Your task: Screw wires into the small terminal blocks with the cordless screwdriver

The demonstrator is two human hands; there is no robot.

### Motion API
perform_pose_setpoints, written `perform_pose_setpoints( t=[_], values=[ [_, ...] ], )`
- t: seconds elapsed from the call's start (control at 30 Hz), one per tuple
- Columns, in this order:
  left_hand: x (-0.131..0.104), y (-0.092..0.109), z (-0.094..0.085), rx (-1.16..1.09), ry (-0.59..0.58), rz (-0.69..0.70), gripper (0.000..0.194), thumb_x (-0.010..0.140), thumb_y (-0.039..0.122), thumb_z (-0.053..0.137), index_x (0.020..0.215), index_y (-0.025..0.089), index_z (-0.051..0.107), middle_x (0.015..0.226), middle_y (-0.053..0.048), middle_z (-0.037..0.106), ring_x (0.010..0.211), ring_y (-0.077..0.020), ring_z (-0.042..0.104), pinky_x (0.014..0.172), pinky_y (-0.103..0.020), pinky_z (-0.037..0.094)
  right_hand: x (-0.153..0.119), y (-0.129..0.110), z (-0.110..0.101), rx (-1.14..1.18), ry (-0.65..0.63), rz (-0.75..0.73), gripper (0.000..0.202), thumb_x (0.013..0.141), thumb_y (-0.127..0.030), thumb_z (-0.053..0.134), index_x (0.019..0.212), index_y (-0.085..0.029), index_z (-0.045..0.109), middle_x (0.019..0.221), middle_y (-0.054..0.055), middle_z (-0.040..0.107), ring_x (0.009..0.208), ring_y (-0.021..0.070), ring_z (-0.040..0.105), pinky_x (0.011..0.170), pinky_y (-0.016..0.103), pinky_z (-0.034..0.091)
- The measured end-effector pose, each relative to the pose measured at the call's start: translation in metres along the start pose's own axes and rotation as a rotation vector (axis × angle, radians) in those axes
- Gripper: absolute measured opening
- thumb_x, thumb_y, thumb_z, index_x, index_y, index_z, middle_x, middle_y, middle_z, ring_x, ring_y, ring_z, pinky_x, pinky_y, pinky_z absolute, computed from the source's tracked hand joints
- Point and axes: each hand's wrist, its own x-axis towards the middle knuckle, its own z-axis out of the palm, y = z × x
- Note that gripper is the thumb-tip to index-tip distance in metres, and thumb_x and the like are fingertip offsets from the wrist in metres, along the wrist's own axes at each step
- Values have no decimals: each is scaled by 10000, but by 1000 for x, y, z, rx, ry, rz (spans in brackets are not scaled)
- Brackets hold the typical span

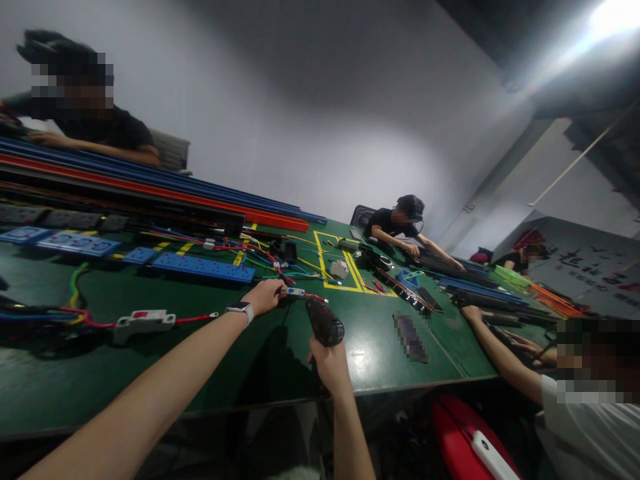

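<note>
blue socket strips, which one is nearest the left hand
The rightmost blue strip: its end lies near the left hand, while the other blue strips lie farther left.

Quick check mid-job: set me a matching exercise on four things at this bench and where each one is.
1. Black power drill
2. White-banded watch
3. Small white-and-blue block
4. Grey box-shaped module with red on top

A. Around the left wrist
B. On the green tabletop, apart from both hands
C. In the grip of the right hand
D. At the fingertips of the left hand

Pairs: 1-C, 2-A, 3-D, 4-B
</note>
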Motion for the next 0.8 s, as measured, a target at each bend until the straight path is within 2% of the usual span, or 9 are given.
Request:
perform_pose_setpoints(
  t=[0.3, 0.63, 0.8],
  values=[
    [2, -3, 2, -5, -5, 3, 203, 818, 261, 584, 997, 238, 678, 988, -65, 704, 950, -208, 635, 857, -299, 460, 0, 0, 1, 20, 12, 15, 109, 788, -237, 530, 804, -173, 617, 571, -15, 601, 539, 163, 583, 529, 247, 416],
    [2, -3, 2, -11, -6, 5, 197, 821, 257, 585, 992, 238, 681, 1001, -71, 702, 967, -212, 635, 880, -307, 462, 0, -1, 1, -3, 9, 21, 119, 786, -234, 529, 797, -170, 629, 574, -5, 608, 562, 172, 594, 551, 253, 430],
    [2, -5, 3, 7, -1, 18, 186, 823, 257, 577, 977, 239, 680, 998, -69, 705, 961, -209, 637, 875, -306, 461, 0, -5, 1, 13, -2, 26, 119, 780, -227, 519, 716, -182, 609, 560, -11, 595, 548, 167, 586, 553, 257, 434]
  ],
)
